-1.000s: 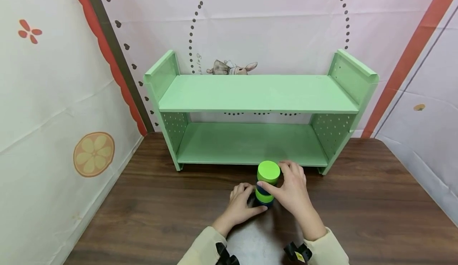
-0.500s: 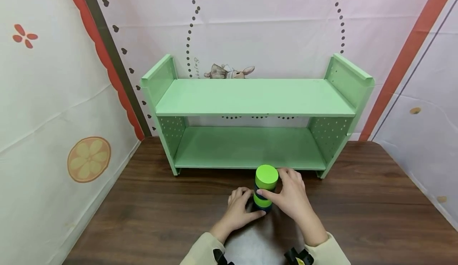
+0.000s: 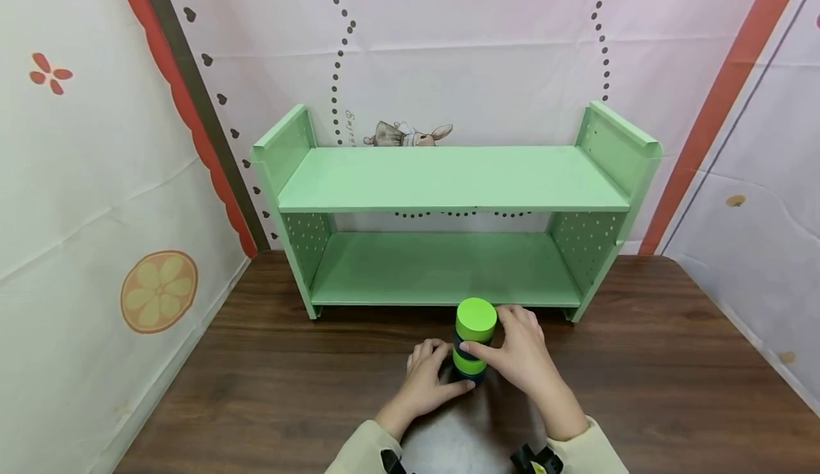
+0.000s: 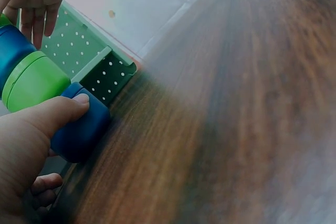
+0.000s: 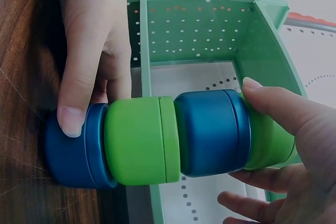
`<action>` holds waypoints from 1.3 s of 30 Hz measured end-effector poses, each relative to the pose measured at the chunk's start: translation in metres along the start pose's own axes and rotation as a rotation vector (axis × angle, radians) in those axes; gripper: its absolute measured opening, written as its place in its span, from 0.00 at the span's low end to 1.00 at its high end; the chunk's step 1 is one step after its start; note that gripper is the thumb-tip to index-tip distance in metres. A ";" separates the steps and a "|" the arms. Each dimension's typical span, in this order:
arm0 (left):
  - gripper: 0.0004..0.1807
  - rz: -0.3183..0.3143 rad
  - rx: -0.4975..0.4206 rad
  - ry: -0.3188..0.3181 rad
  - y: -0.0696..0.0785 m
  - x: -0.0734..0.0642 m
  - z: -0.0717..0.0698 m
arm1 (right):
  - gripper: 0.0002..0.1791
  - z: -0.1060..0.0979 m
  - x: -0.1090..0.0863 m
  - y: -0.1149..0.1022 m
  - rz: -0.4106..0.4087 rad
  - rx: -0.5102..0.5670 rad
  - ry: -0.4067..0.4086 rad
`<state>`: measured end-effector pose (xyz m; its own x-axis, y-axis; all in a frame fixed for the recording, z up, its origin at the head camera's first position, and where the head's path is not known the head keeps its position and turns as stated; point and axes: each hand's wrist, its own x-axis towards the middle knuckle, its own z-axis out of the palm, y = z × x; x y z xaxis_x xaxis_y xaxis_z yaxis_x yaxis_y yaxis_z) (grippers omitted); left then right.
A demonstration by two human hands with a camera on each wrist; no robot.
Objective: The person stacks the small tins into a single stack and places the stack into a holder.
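Small round lidded jars stand stacked upright on the table in front of the shelf, alternating in colour. From the bottom they are a dark blue jar (image 5: pixel 68 161), a green jar (image 5: pixel 134 145), another blue jar (image 5: pixel 207 135) and a top green jar (image 3: pixel 477 319). My left hand (image 3: pixel 424 380) holds the bottom blue jar, thumb on its near side and fingers behind. Up at the top, my right hand (image 3: pixel 527 349) grips the top green jar between thumb and fingers, the thumb tip close to the seam with the upper blue jar.
A light green two-tier shelf (image 3: pixel 448 178) with dotted side panels stands behind the stack. Dark wood-grain table (image 3: pixel 288 381) lies beneath it all. Printed cloth walls (image 3: pixel 512 54) enclose the back and sides. A pale glare patch shows between my forearms.
The head view tilts slightly, so the scene sits a little lower in it. Both hands keep their places on the stack, which stays upright in front of the shelf.
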<state>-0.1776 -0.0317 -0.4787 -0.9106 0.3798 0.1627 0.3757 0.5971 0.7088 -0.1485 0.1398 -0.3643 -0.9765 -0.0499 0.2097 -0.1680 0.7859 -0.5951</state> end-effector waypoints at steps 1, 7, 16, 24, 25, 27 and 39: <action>0.29 0.001 0.001 0.001 0.000 0.000 0.000 | 0.36 0.000 0.000 0.000 -0.002 0.000 0.000; 0.30 -0.010 0.009 -0.014 0.001 0.000 0.003 | 0.37 -0.003 -0.002 0.002 -0.007 -0.004 -0.009; 0.32 -0.004 -0.012 -0.018 -0.002 0.001 0.005 | 0.37 -0.002 -0.001 0.003 -0.010 0.001 -0.016; 0.32 0.005 -0.019 -0.011 -0.005 -0.002 0.003 | 0.38 0.002 -0.002 0.004 -0.013 0.014 -0.021; 0.31 0.003 -0.018 -0.009 -0.005 -0.002 0.002 | 0.39 0.002 -0.001 0.003 -0.014 0.016 -0.025; 0.32 -0.003 -0.016 -0.010 -0.006 -0.002 0.001 | 0.40 0.002 -0.001 0.003 -0.016 0.010 -0.026; 0.33 -0.006 -0.005 -0.015 -0.001 0.001 0.001 | 0.41 -0.004 -0.004 0.005 -0.032 -0.039 -0.013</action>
<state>-0.1787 -0.0311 -0.4795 -0.9102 0.3869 0.1477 0.3690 0.5957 0.7134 -0.1452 0.1465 -0.3656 -0.9724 -0.0835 0.2181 -0.1944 0.8070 -0.5576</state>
